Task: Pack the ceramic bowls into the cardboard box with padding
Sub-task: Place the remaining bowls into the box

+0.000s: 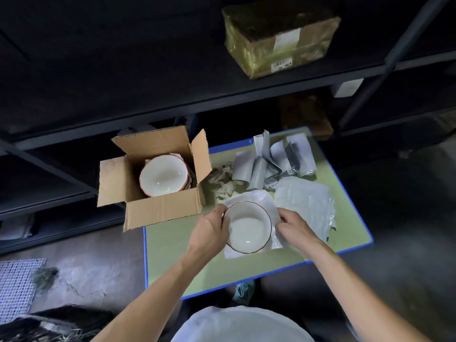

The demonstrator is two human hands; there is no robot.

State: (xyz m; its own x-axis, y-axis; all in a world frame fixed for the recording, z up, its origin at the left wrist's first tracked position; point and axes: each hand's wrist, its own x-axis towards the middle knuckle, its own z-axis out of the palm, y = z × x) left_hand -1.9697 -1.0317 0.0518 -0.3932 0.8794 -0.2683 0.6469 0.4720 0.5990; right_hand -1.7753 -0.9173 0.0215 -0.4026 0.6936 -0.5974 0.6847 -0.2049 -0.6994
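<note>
Fingers of the left hand [212, 228] curl over the nine o'clock rim of a glossy white bowl [249, 228] with a thin brown edge. The right hand [296, 228] pinches the white padding sheet [256, 201] beneath it at three o'clock. At ten o'clock, on the green surface [172, 248], the open cardboard box [160, 213] holds a red-rimmed bowl [162, 175].
</note>
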